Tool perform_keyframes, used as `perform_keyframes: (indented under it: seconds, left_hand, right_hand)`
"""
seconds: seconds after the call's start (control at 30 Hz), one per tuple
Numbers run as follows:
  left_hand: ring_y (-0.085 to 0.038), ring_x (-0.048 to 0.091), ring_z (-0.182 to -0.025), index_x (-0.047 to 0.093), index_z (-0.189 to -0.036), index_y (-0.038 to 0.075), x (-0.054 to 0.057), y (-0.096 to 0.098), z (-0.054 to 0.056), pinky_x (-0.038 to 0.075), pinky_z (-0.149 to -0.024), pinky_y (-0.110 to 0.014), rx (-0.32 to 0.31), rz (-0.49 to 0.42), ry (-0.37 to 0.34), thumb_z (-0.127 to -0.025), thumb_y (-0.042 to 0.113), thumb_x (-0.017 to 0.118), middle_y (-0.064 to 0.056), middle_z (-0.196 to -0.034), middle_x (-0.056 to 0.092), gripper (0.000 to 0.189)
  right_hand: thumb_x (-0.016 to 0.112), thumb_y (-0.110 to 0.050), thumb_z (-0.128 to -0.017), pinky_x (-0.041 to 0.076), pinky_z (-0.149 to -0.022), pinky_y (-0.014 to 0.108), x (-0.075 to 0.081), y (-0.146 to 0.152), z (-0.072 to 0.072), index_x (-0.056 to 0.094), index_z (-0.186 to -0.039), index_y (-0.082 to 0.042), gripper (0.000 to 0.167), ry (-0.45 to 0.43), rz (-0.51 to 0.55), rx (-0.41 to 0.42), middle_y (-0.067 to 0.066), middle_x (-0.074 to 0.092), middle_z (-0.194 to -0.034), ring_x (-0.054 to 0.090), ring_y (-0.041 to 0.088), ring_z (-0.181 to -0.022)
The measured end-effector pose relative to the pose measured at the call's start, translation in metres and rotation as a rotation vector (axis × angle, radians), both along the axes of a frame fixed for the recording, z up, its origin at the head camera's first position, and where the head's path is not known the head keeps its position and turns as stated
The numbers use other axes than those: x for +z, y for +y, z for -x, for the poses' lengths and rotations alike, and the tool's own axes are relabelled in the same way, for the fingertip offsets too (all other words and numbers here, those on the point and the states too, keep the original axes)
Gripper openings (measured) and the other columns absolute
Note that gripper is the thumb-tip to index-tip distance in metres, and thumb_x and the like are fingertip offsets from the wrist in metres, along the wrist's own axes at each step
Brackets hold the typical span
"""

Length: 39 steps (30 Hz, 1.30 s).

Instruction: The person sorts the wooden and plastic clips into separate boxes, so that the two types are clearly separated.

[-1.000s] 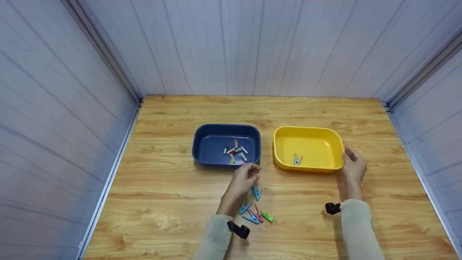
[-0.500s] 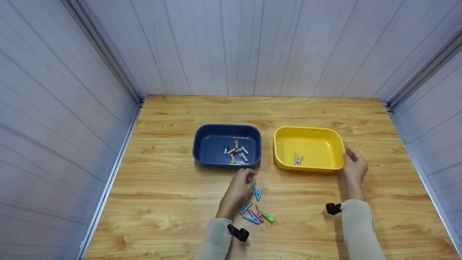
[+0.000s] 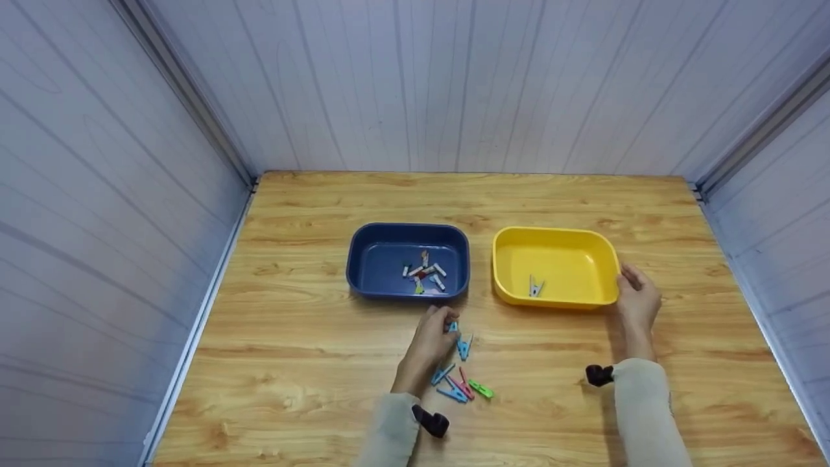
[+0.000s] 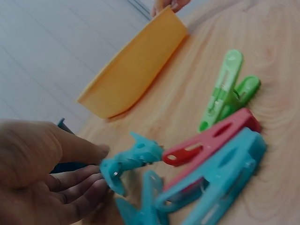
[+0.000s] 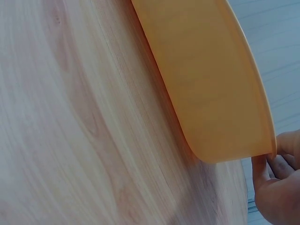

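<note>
My left hand (image 3: 429,337) is low at the table in front of the dark blue bin (image 3: 407,296). In the left wrist view its thumb and fingertips pinch the end of a blue clothespin (image 4: 136,157). Close by lie more clothespins: other blue ones (image 4: 225,180), a red one (image 4: 211,136) and a green one (image 4: 229,89). My right hand (image 3: 639,305) grips the right end of the yellow bin (image 3: 557,302), with thumb and fingers at its rim in the right wrist view. One pale blue-grey clothespin (image 3: 535,287) is inside that bin.
Several small white pieces with coloured ends (image 3: 425,269) lie in the dark blue bin. Both bins stand side by side on the wooden table (image 3: 311,363), a gap between them. Pale panel walls (image 3: 428,84) enclose the table at the back and sides.
My left hand has drawn back from the dark blue bin's front edge, down toward the clothespins, and its fingers have closed on a blue one. The right hand stays at the yellow bin.
</note>
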State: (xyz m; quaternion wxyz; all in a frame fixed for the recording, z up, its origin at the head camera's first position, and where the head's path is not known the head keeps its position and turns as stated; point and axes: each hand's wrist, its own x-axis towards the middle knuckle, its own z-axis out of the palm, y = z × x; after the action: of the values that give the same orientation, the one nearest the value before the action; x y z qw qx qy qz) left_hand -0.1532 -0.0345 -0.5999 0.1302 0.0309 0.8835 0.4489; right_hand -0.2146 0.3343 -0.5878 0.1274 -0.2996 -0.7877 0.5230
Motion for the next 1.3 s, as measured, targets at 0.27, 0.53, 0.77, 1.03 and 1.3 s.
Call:
perform_keyframes:
  seconds: [0.27,0.53,0.77,1.03,1.3]
  left_hand:
    - [-0.015,0.05,-0.088,0.064,-0.113,0.007,-0.0084,-0.0005,-0.0032,0.047,-0.081,-0.033,-0.027,0.067,0.1,-0.085,0.011,0.07,-0.005,-0.101,0.056,0.029]
    - [-0.017,0.052,-0.097,0.066,-0.115,0.012,-0.008,0.0004,-0.0036,0.047,-0.089,-0.036,-0.062,0.093,0.079,-0.087,0.012,0.068,-0.004,-0.107,0.055,0.027]
    - [-0.019,0.052,-0.099,0.069,-0.109,0.013,-0.0083,0.0002,-0.003,0.046,-0.09,-0.038,-0.084,0.107,0.066,-0.089,0.007,0.062,-0.005,-0.105,0.054,0.022]
    - [-0.016,0.055,-0.095,0.067,-0.099,0.013,-0.0095,0.0013,-0.0024,0.048,-0.088,-0.035,-0.039,0.139,0.101,-0.091,0.018,0.063,-0.001,-0.1,0.054,0.011]
    - [-0.018,0.056,-0.091,0.067,-0.096,0.008,-0.0096,-0.0022,-0.0038,0.048,-0.083,-0.034,-0.011,0.076,0.175,-0.087,0.014,0.065,-0.003,-0.095,0.058,0.011]
  right_hand:
    - [0.053,-0.017,-0.097,0.044,-0.099,0.022,0.0,0.001,-0.001,0.054,-0.136,-0.011,0.039,-0.022,-0.002,0.02,0.009,0.056,-0.136,0.053,0.014,-0.12]
    - [0.051,-0.019,-0.098,0.042,-0.102,0.025,0.0019,0.0017,-0.0004,0.052,-0.138,-0.012,0.04,-0.052,0.034,0.019,0.008,0.054,-0.139,0.051,0.015,-0.123]
    - [0.052,-0.018,-0.098,0.043,-0.101,0.025,0.0007,0.0011,-0.0004,0.054,-0.135,-0.011,0.038,-0.036,0.022,0.01,0.01,0.055,-0.136,0.052,0.015,-0.121]
    - [0.052,-0.019,-0.097,0.043,-0.1,0.024,0.0013,0.0004,-0.0005,0.056,-0.134,-0.012,0.038,-0.04,0.032,-0.005,0.008,0.057,-0.134,0.053,0.011,-0.117]
    - [0.054,-0.021,-0.097,0.045,-0.093,0.019,0.0007,0.0003,-0.0024,0.056,-0.134,-0.014,0.038,-0.032,0.0,0.018,0.008,0.058,-0.134,0.054,0.011,-0.115]
